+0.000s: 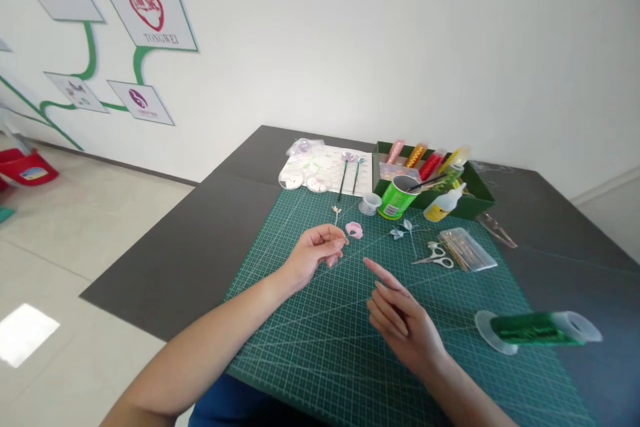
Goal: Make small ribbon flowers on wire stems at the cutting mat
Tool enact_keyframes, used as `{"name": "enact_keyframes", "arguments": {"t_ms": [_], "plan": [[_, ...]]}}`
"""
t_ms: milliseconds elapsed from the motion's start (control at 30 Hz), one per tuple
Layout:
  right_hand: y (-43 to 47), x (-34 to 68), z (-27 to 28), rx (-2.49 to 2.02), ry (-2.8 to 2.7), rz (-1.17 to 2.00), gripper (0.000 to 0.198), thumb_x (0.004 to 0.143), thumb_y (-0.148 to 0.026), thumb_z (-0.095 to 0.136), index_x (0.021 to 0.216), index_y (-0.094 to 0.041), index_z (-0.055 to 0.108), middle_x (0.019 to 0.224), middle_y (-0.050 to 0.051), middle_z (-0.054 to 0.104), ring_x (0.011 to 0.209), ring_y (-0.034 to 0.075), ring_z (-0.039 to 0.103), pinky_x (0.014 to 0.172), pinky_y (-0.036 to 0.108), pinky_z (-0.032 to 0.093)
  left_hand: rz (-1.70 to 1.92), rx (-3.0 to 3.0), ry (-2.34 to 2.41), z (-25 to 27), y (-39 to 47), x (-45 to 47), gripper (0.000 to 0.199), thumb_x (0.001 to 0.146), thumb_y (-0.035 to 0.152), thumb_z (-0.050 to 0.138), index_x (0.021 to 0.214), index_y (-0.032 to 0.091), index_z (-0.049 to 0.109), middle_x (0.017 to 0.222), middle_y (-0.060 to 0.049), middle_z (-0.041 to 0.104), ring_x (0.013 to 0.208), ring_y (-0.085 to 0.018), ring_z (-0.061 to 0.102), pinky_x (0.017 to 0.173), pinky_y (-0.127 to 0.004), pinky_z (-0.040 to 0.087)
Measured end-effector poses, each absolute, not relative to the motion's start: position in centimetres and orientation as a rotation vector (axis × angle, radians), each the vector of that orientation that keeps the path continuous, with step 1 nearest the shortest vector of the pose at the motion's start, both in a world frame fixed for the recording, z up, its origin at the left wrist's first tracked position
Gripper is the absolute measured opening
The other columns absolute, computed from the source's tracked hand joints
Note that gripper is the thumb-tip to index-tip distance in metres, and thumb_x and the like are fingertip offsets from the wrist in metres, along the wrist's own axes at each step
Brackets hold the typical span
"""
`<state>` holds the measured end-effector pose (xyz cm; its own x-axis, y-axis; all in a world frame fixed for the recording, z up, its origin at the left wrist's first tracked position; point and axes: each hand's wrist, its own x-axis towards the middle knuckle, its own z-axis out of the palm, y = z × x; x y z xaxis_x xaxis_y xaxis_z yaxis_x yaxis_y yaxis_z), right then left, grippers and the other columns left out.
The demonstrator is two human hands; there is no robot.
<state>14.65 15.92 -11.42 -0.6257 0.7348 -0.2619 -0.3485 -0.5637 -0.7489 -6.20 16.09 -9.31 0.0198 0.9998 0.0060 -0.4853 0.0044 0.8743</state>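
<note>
My left hand (320, 248) is closed, its fingertips pinching the thin stem of a small cream flower (337, 211) that stands upright above them. A pink ring-shaped petal piece (354, 230) lies on the green cutting mat (310, 320) just right of those fingers. My right hand (400, 317) hovers over the mat with its index finger stretched out and the other fingers loosely curled. Nothing shows in it. Beyond it lie pale blue-grey leaf pieces on wire (407, 230) and a pair of scissors (435, 257).
A spool of green foil wire (535, 330) lies at the right. Behind are a clear case (467, 250), a glue bottle (444, 203), a green can (397, 199), a small clear cup (370, 204) and a green box (483, 197). Two brushes (343, 180) rest on white paper (367, 181).
</note>
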Motion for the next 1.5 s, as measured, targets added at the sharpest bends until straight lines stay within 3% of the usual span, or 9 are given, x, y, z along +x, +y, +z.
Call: {"name": "enact_keyframes", "arguments": {"t_ms": [267,433,700,1067,1167,1300,1367,1433,1500], "plan": [[17.8,14.9,-11.9,-1.103,-1.058,1.984,0.04,0.083,-0.04,0.073,0.113,-0.013,0.071,0.043,-0.011,0.028,0.039,0.006,0.019,0.041,0.022,0.021,1.481,0.839,0.895,-9.8,16.4,-7.2,0.026,0.078,0.035,0.079,0.085,0.014,0.067,0.063,0.003,0.059,0.049,-0.005,0.045,0.05,-0.02,0.032],[19.5,16.5,-11.5,-1.279,-1.606,1.374,0.049,0.09,-0.05,0.062,0.121,-0.012,0.066,0.048,-0.004,0.05,0.041,0.012,0.043,0.043,0.025,0.034,1.526,0.852,0.893,-10.0,16.3,-6.8,0.024,0.08,0.034,0.079,0.084,0.014,0.067,0.064,0.004,0.058,0.05,-0.005,0.044,0.051,-0.02,0.035],[22.0,17.9,-12.2,-1.304,-1.92,0.73,0.04,0.095,-0.038,0.051,0.123,-0.015,0.068,0.065,0.001,0.066,0.048,0.014,0.053,0.051,0.028,0.044,1.52,0.891,1.022,-10.1,16.3,-6.9,0.025,0.081,0.037,0.077,0.085,0.014,0.067,0.061,0.005,0.055,0.05,-0.006,0.043,0.051,-0.02,0.034],[21.3,17.6,-11.2,-1.131,-1.721,0.54,0.031,0.097,-0.026,0.051,0.125,-0.018,0.062,0.111,0.011,0.075,0.054,0.012,0.05,0.052,0.027,0.045,1.488,1.157,1.144,-8.7,16.6,-5.5,0.026,0.083,0.04,0.074,0.087,0.015,0.067,0.065,0.003,0.058,0.053,-0.007,0.046,0.052,-0.019,0.039],[19.6,16.8,-10.8,-0.975,-1.739,0.7,0.029,0.1,-0.027,0.05,0.126,-0.019,0.059,0.113,0.012,0.075,0.05,0.01,0.049,0.049,0.026,0.044,1.431,1.245,1.165,-8.2,16.3,-4.5,0.027,0.086,0.041,0.071,0.087,0.015,0.067,0.065,0.002,0.058,0.054,-0.008,0.048,0.052,-0.02,0.04],[17.7,15.2,-11.1,-0.824,-1.882,1.173,0.053,0.099,-0.032,0.054,0.15,-0.026,0.039,0.139,0.016,0.062,0.065,0.013,0.065,0.054,0.027,0.051,1.405,1.307,1.188,-8.0,16.0,-3.5,0.027,0.087,0.042,0.069,0.085,0.015,0.066,0.065,0.002,0.057,0.056,-0.009,0.049,0.053,-0.02,0.041],[17.2,14.6,-11.5,-0.756,-1.905,1.36,0.059,0.099,-0.034,0.054,0.154,-0.026,0.033,0.128,0.013,0.067,0.067,0.014,0.069,0.057,0.028,0.053,1.388,1.31,1.205,-8.2,15.8,-3.3,0.027,0.087,0.041,0.069,0.085,0.015,0.066,0.065,0.002,0.057,0.056,-0.009,0.049,0.054,-0.021,0.041],[17.1,14.2,-11.9,-0.744,-1.878,1.472,0.057,0.1,-0.035,0.05,0.154,-0.022,0.035,0.093,0.005,0.072,0.058,0.013,0.065,0.055,0.026,0.051,1.365,1.297,1.227,-8.5,15.7,-3.3,0.027,0.087,0.041,0.068,0.086,0.014,0.066,0.064,0.002,0.056,0.053,-0.009,0.048,0.052,-0.021,0.04],[17.2,14.1,-12.2,-0.796,-1.849,1.48,0.052,0.102,-0.037,0.047,0.149,-0.017,0.044,0.062,-0.005,0.058,0.045,0.011,0.053,0.049,0.023,0.045,1.35,1.276,1.245,-8.8,15.5,-3.4,0.028,0.087,0.042,0.068,0.087,0.015,0.065,0.063,0.002,0.056,0.052,-0.009,0.047,0.05,-0.02,0.039]]}}
